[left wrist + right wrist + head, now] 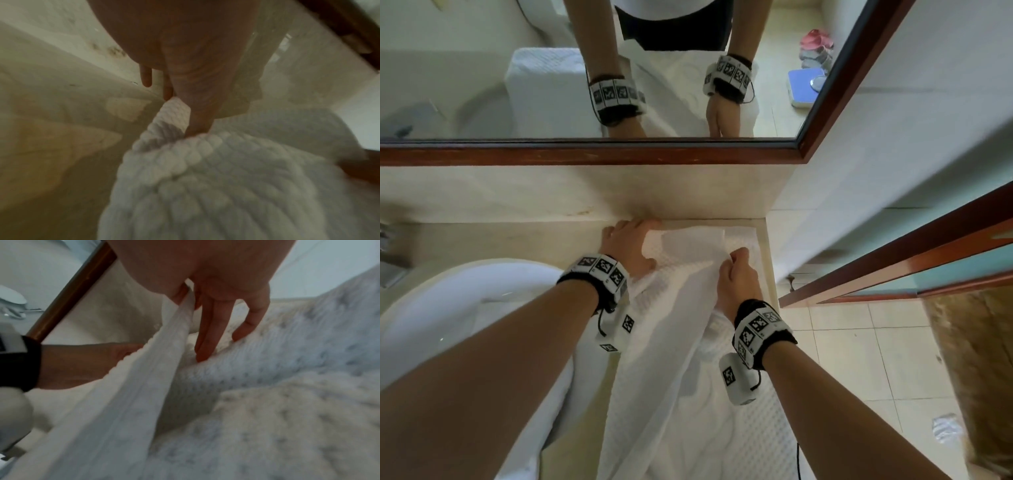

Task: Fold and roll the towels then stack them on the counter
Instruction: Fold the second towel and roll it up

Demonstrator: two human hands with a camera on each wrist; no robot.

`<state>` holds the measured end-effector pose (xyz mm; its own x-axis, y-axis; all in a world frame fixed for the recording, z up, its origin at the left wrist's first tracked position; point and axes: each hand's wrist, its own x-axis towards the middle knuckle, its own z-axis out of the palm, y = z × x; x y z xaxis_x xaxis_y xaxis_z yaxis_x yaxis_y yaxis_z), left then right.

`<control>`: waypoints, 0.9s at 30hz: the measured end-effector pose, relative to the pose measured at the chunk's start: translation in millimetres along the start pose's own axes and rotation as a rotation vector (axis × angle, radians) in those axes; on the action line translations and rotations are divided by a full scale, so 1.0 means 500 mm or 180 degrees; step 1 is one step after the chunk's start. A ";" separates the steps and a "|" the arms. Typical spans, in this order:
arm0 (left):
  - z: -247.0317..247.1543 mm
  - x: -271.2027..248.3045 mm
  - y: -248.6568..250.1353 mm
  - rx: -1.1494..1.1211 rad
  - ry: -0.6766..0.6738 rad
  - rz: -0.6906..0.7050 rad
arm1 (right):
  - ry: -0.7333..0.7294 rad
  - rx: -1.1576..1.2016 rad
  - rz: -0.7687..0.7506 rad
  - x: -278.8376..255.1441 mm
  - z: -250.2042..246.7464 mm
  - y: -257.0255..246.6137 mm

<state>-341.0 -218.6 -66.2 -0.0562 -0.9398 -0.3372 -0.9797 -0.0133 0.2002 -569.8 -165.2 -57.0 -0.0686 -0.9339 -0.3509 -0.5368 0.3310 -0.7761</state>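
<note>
**Both hands on white waffle towel at desk's far right corner**

No brand, label or readable writing anywhere; only black-and-white square marker tags on both wristbands [602, 270].

White towel [688, 359] with waffle texture lies along the right part of the desk [517, 240], far end up against the back wall, near end running off the bottom of the head view. Left hand [628, 245] sits at the towel's far left corner, fingers bent over the edge, thumb pressed into the fabric in the left wrist view; counts as gripping the towel. Right hand [736, 277] pinches a raised fold of the towel between thumb and forefinger; remaining fingers [207, 331] straight, tips touching the fabric below.

Around: white sink basin [465, 301] left of the towel, part of the towel draped over its rim. Wood-framed mirror [585, 150] above the back wall reflects both hands and the towel. Tiled floor [859, 359] to the right, wooden door frame [893, 274] beside the desk's end. In the mirror, a blue scale [806, 85] on the floor.
</note>
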 end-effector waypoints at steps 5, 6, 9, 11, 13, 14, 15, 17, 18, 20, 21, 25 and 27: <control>-0.004 0.004 -0.015 -0.0076 0.0550 0.0097 | 0.0357 0.0565 0.0251 0.011 -0.005 -0.001; -0.001 0.002 -0.019 -0.0155 0.0580 0.0076 | 0.0383 0.0598 0.0316 0.015 -0.007 0.001; 0.006 0.005 -0.037 -0.0692 0.0172 -0.0103 | 0.0392 0.0641 0.0414 0.022 -0.013 0.006; 0.002 0.007 -0.049 -0.1024 -0.0098 -0.0042 | 0.0347 0.0559 0.0428 0.026 -0.017 0.008; -0.008 0.010 -0.056 -0.1067 -0.0165 0.0007 | 0.0295 0.0397 0.0410 0.031 -0.021 0.009; -0.015 0.010 -0.058 -0.1042 -0.0166 -0.0050 | 0.0261 0.0317 0.0408 0.034 -0.023 0.010; -0.022 0.011 -0.059 -0.1007 -0.0124 -0.0140 | 0.0214 0.0242 0.0410 0.037 -0.023 0.009; -0.036 0.016 -0.060 -0.0781 0.0065 -0.0394 | 0.0160 0.0130 0.0441 0.044 -0.022 0.006; -0.042 0.018 -0.059 -0.0651 0.0120 -0.0517 | 0.0180 0.0094 0.0463 0.049 -0.020 0.004; -0.052 0.019 -0.054 -0.0547 0.0100 -0.0676 | 0.0265 0.0026 0.0509 0.061 -0.019 0.003; -0.054 0.020 -0.054 -0.0612 0.0039 -0.0724 | 0.0298 -0.0008 0.0528 0.066 -0.018 0.003; -0.043 0.016 -0.062 -0.1211 -0.0244 -0.0943 | 0.0179 -0.0237 0.0539 0.092 -0.020 0.005; -0.037 0.015 -0.068 -0.1180 -0.0308 -0.0948 | 0.0022 -0.0373 0.0487 0.105 -0.019 0.005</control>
<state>-304.6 -231.3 -58.4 0.1814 -0.8407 -0.5102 -0.8222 -0.4143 0.3904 -582.9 -214.7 -72.4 -0.1624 -0.8750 -0.4561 -0.6140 0.4515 -0.6474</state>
